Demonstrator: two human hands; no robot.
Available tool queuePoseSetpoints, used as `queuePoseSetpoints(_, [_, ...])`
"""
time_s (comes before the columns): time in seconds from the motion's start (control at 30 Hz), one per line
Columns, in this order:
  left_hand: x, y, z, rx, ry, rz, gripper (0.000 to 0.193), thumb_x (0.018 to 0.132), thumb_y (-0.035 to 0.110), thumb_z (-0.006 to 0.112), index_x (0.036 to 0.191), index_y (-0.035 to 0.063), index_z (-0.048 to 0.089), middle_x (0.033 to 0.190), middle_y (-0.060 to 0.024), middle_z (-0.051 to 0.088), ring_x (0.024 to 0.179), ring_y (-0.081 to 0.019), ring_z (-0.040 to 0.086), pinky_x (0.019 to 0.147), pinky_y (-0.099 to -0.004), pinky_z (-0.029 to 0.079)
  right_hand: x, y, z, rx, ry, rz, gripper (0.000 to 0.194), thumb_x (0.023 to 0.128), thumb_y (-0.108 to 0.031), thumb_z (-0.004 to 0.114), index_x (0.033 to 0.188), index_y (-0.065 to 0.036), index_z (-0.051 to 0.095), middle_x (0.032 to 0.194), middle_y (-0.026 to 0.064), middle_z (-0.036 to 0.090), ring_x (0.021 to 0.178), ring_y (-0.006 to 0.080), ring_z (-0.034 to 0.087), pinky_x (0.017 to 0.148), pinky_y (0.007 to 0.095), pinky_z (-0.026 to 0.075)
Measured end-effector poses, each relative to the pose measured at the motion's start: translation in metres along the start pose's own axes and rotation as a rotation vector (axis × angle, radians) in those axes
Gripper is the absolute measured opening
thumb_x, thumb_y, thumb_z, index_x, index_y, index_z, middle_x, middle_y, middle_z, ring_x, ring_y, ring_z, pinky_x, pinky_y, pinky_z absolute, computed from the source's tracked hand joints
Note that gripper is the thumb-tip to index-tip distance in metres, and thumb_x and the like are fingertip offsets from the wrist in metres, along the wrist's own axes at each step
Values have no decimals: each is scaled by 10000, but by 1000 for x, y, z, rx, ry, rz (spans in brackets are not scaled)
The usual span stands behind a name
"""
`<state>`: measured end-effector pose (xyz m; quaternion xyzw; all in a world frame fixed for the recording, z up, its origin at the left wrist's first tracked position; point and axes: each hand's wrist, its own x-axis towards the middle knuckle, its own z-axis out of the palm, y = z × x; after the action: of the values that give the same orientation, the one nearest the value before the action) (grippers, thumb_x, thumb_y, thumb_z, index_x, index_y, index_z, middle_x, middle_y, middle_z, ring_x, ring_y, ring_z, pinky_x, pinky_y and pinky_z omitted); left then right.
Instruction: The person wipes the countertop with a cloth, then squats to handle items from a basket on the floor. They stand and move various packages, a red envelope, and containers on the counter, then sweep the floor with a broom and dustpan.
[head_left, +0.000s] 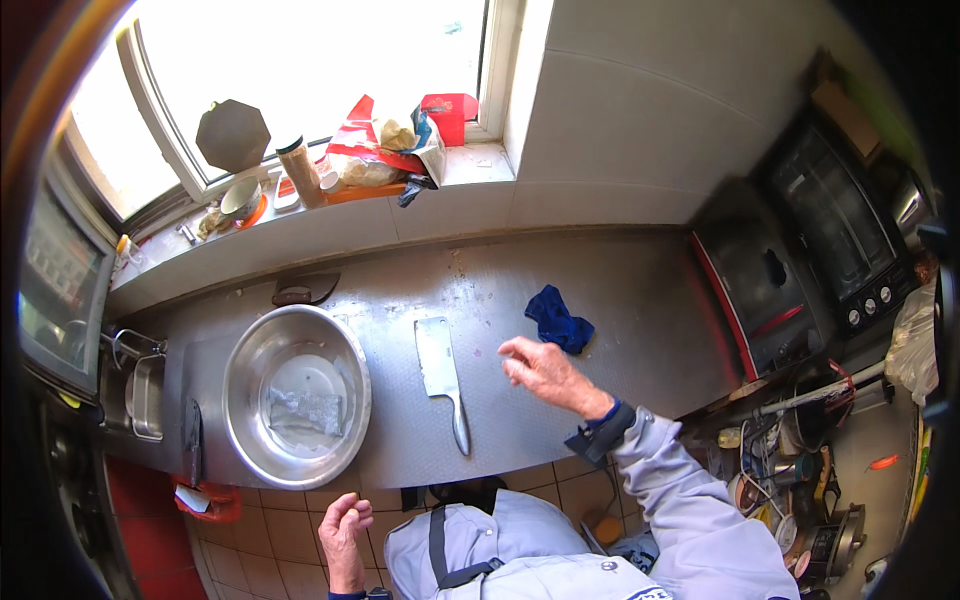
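My right hand is held above the steel counter, fingers loosely bent, nothing visible in them. A dark blue cloth lies crumpled just beyond it. To its left lies a cleaver, steel handle toward me and blade toward the window. My left hand hangs in front of the counter's edge, fingers curled loosely, with no object seen in it. Above that hand stands a large stainless steel basin. Inside the basin rests a flat greyish piece, apparently in plastic wrap or water; I cannot tell which.
A brown-handled knife lies behind the basin, and a dark blade-like thing at its left. The sink is far left. A countertop oven stands right. Bags and a jar line the windowsill.
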<state>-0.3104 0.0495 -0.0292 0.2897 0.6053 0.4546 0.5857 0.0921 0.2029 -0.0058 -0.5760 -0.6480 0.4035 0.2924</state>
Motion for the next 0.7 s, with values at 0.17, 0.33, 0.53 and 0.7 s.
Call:
queuePoseSetpoints(0.17, [92,-8,3,54,49,-26,282,967,112,588,1207,-33,610,1028,-98,685,958,-174,664,834,-295,555,90,18,-14,-15,28,87,244,987,-159,591,1129,39,607,863,93,674,744,147,667,676,297,537])
queuePoseSetpoints(0.33, [99,-14,-24,43,85,70,302,966,89,550,1239,-32,600,1030,-103,681,940,-166,660,820,-295,551,103,4,-15,-170,195,-79,268,970,-150,601,1185,10,603,920,102,683,751,160,682,621,299,527])
queuePoseSetpoints(0.53, [91,-16,-34,61,123,13,312,964,111,567,1251,-8,594,1037,-86,669,827,-125,640,774,-255,530,130,-19,-38,-460,466,-160,382,935,-154,590,1271,22,555,1232,221,626,948,302,692,820,395,551])
queuePoseSetpoints(0.7, [105,-13,-12,78,200,-1,315,951,129,591,1236,-8,597,1007,-70,666,783,-101,615,750,-236,508,206,6,-59,-553,542,-65,427,936,-191,554,1313,8,526,1337,225,569,1200,415,562,1020,461,462])
